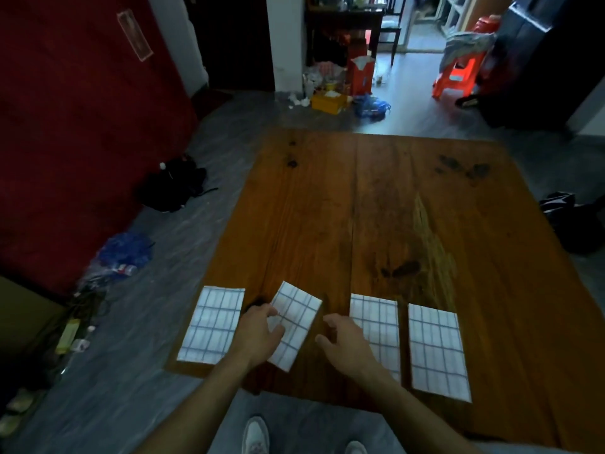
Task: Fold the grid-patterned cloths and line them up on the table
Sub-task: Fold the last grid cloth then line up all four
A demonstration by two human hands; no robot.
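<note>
Below, from the head view, I see four folded grid-patterned cloths lying in a row along the near edge of the wooden table (376,198). Leftmost cloth (214,324) lies flat near the table's left edge. Second cloth (296,317) is skewed, its far end tilted to the right, out of line with the others. My left hand (258,332) rests on its near left part, fingers bent, thumb and fingertips touching the fabric; whether they pinch it I cannot tell. My right hand (343,339) sits between the second and third cloth (379,317), fingers loosely curled and holding nothing, its wrist covering part of the third cloth's near left corner. Fourth cloth (437,350) lies just beside the third, flat, apart from both hands.
</note>
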